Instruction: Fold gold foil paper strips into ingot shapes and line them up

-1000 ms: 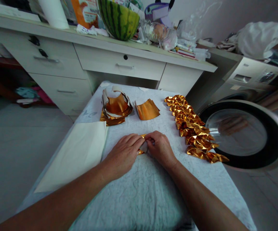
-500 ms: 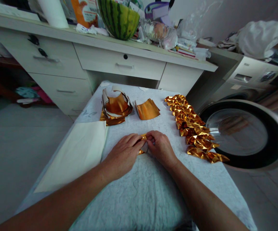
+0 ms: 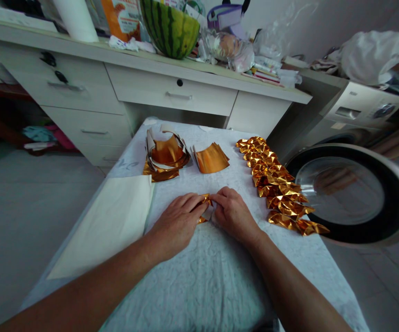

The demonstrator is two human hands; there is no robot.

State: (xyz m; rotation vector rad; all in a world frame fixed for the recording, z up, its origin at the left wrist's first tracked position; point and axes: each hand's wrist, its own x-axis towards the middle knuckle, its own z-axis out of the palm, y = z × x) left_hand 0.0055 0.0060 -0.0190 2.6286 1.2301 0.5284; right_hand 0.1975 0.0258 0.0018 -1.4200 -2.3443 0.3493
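A small sheet of gold foil paper, partly folded with its pale backing showing, lies on the cloth-covered table in front of me. My left hand rests over its left side, the fingers closed together and pressing it down. At its upper right edge, my right hand is closed, with the index finger and thumb on the fold. Much of the sheet is hidden under my fingers. Beyond my hands lie a curled stack of gold foil paper and a smaller stack of foil sheets. Folded gold foil pieces stand in rows to the right.
A large pale sheet lies at the table's left side. Behind the table stands a white desk with drawers, bearing a cut watermelon and plastic bags. The open round door of a washing machine reaches close to the table's right edge.
My right hand has shifted slightly, its index finger now stretched along the foil paper's upper edge where the fingers were bunched before. My left hand stays in place.
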